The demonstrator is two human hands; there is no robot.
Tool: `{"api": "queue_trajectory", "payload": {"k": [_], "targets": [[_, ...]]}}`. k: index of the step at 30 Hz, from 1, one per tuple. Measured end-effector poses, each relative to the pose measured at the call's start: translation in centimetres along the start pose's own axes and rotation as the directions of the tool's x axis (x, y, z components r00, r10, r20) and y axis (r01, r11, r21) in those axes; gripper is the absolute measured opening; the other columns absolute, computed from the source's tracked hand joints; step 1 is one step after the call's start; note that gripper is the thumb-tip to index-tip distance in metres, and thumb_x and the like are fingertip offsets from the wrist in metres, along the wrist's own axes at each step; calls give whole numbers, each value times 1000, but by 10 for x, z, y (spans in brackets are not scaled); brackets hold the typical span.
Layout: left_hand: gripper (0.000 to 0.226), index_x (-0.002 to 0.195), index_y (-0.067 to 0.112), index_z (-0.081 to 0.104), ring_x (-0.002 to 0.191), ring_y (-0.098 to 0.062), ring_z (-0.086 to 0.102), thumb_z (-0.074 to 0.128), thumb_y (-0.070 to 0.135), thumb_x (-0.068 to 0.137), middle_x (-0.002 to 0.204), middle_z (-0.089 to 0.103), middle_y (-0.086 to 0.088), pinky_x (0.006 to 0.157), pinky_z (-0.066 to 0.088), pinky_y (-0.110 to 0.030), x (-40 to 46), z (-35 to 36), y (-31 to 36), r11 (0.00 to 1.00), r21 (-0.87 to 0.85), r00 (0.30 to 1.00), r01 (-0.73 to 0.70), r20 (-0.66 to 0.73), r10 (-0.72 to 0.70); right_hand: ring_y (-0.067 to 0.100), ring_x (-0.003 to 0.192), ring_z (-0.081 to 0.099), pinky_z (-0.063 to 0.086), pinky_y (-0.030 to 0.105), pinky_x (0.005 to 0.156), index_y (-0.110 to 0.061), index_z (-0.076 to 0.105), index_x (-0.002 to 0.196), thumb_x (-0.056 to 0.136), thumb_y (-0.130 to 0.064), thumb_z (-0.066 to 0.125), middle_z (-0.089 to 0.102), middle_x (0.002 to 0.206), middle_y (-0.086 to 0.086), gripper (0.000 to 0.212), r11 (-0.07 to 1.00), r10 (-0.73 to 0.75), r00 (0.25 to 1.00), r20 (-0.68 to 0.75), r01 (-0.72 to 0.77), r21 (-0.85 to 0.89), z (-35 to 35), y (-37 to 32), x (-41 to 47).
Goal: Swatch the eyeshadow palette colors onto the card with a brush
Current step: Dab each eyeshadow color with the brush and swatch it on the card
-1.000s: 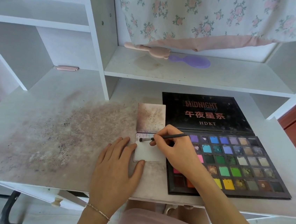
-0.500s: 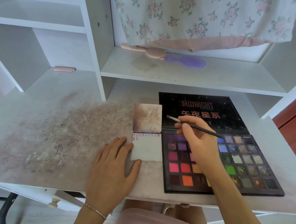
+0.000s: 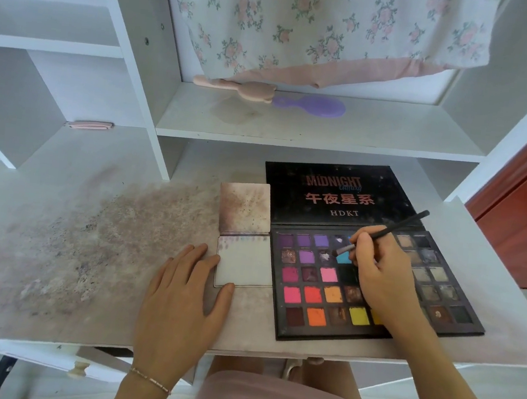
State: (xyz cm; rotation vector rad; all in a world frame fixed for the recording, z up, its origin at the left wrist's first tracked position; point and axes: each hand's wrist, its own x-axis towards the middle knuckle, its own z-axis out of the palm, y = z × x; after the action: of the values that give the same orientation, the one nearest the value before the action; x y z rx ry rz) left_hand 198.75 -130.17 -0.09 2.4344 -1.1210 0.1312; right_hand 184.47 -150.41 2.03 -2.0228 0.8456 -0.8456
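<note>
An open black eyeshadow palette [image 3: 310, 297] with several coloured pans lies on the desk at the right, its lid [image 3: 337, 194] flat behind it. My right hand [image 3: 377, 276] pinches a thin black brush [image 3: 392, 229]; its tip rests at a bright blue pan [image 3: 343, 258] in the second row. Left of the palette lies a small white card [image 3: 245, 267] with a row of faint swatches along its top edge. My left hand [image 3: 185, 295] lies flat on the desk, fingers straight, touching the card's left edge and bottom corner.
A stained flap [image 3: 245, 207] stands joined to the card's top edge. The desk surface [image 3: 89, 239] is smeared with powder on the left. On the shelf behind lie a pink brush [image 3: 235, 86] and a purple hairbrush [image 3: 314, 105]; floral cloth [image 3: 322, 26] hangs above.
My right hand carried the brush from the card over to the palette and lowered its tip onto the blue pan. The left hand stayed at the card.
</note>
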Motion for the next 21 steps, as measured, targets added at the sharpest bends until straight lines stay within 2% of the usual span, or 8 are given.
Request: {"api": "queue_trajectory", "payload": {"k": [5,10,13,18,21], "targets": [[56,112,12,65,115,-30,56,36,49,81,123,60,-10,97,39,-47,0,0,0,1000,8,1000,10,21,-10,-4,70,58,44,6,58,-25,50,80,93,-11,42,58,67,-11,21,998,-52,994,95,54,-19,1,-2,1],[55,113,12,64,116,-30,55,38,49,82,124,60,-9,98,38,-46,0,-1,0,1000,7,999,19,32,-19,16,66,59,45,21,58,-34,46,77,94,-16,42,62,68,-1,25,995,-68,985,158,79,-61,2,-3,0],[46,113,11,64,116,-30,55,52,41,80,125,59,-10,99,37,-46,-1,-1,1,1000,7,999,23,29,-23,18,64,60,45,20,57,-33,45,75,94,-14,42,62,68,3,26,994,-81,988,130,90,-64,2,-4,1],[47,113,11,64,116,-30,55,51,42,80,125,59,-10,98,38,-47,-1,0,1,1000,3,999,28,32,-28,19,65,60,46,23,57,-33,46,75,93,-15,42,62,69,2,26,990,-102,981,164,116,-76,2,-4,0],[47,113,12,64,118,-30,54,50,42,80,125,59,-9,99,39,-48,-1,0,0,999,1,999,32,32,-33,13,61,58,44,14,55,-34,45,76,93,-12,43,58,65,-3,28,991,-99,988,118,109,-76,2,-4,1]]}}
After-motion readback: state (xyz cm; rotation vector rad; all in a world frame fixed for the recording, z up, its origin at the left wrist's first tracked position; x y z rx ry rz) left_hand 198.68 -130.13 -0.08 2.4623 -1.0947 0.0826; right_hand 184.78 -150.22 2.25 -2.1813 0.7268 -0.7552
